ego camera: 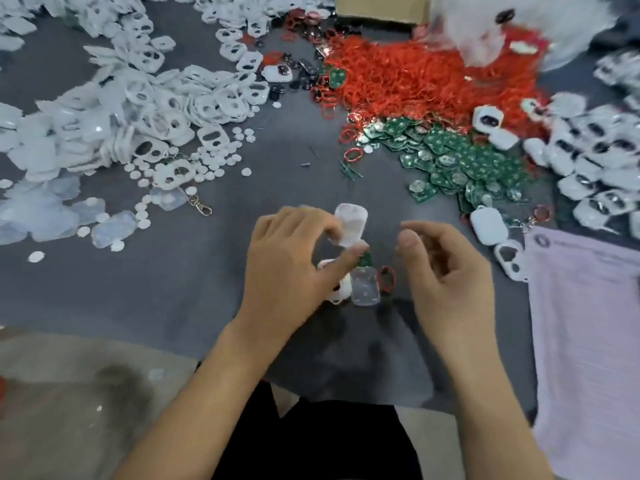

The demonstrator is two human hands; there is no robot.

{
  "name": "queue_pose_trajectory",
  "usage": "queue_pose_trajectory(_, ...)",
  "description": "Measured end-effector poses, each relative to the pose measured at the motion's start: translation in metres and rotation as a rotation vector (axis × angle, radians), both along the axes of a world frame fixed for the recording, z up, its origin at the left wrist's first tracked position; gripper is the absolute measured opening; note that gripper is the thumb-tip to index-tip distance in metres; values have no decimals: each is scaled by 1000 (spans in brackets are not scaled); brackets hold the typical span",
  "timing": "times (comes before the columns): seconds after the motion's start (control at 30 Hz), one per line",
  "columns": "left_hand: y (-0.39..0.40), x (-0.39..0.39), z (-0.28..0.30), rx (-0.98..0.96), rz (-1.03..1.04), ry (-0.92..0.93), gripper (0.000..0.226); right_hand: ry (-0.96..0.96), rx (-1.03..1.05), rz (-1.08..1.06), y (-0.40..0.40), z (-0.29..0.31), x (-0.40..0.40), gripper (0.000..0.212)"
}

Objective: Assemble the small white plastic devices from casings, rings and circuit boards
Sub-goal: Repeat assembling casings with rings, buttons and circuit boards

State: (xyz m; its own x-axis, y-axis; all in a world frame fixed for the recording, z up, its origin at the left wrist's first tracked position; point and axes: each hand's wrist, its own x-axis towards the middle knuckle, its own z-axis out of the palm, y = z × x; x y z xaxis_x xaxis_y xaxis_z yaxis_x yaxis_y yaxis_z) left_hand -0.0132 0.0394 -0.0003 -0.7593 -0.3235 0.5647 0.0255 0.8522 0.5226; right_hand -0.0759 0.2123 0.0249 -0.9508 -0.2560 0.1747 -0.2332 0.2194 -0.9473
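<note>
Just below centre of the grey surface point(207, 289), the left hand point(294, 268) pinches a translucent casing point(350, 225) at twelve o'clock of a clear shell point(364, 285). The right hand point(446, 271) hovers loosely curled, holding nothing. Best to square the casing before pressing.

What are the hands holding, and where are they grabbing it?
The left hand pinches a clear plastic casing by its lower end, between thumb and fingers. The right hand holds nothing; its fingers hang loosely curled.
</note>
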Motion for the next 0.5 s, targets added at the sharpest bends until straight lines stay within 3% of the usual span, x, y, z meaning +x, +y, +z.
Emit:
queue_pose_trajectory(0.1,-25,-4,1,93,99,-239,34,38,37,-51,3,-14,-5,15)
queue_pose_trajectory(0.2,-41,-10,2,67,40,-363,44,56,31,-31,2,-21,-13,19)
queue_pose_trajectory(0.37,-53,-20,5,113,-115,-426,36,122,224,12,-3,-31,-19,11)
queue_pose_trajectory(0.5,-56,-27,-2,246,-57,-386,35,189,99,28,-13,-31,-35,12)
